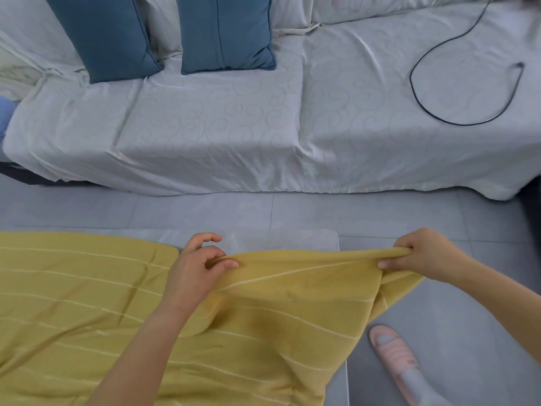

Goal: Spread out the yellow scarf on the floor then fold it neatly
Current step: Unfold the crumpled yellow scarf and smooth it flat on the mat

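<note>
The yellow scarf (87, 303) with thin pale stripes lies over a low grey surface (307, 238) and fills the lower left of the view. Its far right edge is lifted off the surface and stretched taut. My left hand (199, 268) pinches that edge near the middle between thumb and fingers. My right hand (421, 254) grips the bunched right corner of the scarf, held a little above the floor. The part of the scarf under my left forearm is hidden.
A sofa draped in a pale patterned sheet (263, 127) runs across the back, with two blue cushions (225, 33) and a black cable (456, 83) on it. Grey tiled floor (409, 218) lies between. A foot in a pink slipper (395, 358) stands at the lower right.
</note>
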Demonstrator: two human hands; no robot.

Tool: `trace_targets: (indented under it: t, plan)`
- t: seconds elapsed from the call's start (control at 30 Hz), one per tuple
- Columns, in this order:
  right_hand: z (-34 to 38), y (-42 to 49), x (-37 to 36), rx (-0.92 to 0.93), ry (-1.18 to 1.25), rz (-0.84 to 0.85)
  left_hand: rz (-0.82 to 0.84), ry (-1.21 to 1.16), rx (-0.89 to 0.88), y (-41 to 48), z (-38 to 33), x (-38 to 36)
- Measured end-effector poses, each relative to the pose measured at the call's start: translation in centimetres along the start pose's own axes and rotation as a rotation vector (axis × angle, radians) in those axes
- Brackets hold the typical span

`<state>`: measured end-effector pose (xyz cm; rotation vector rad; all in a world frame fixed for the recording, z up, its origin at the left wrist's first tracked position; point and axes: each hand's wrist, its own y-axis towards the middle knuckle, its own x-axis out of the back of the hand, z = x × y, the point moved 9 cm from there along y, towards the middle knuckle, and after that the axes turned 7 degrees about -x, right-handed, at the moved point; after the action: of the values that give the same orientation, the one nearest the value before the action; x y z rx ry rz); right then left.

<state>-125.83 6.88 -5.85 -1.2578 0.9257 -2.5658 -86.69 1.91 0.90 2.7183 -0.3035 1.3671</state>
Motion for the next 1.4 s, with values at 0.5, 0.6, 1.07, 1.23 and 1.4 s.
trace_targets:
  t: [0.5,0.6,1.07,1.23,1.4]
  plan:
    - [-4.7,-1.3,3.8,0.042,0.640,0.110,0.075,0.116,-0.020,4.7,-1.7,-3.2]
    - [-7.5,-0.8,4.5,-0.036,0.387,0.044,0.087,0.185,-0.055,5.8,-3.2,-4.3]
    - [-13.0,4.9,-1.2,-0.267,-0.175,-0.007,0.142,0.467,-0.051,8.9,-4.8,-14.4]
    - [-13.5,6.7,-1.6,-0.293,-0.180,0.006,0.121,0.508,0.113,5.4,-2.5,-16.5]
    - [-6.9,6.8,-3.8,-0.052,-0.404,-0.048,0.185,0.488,0.374,-0.5,1.2,-17.6]
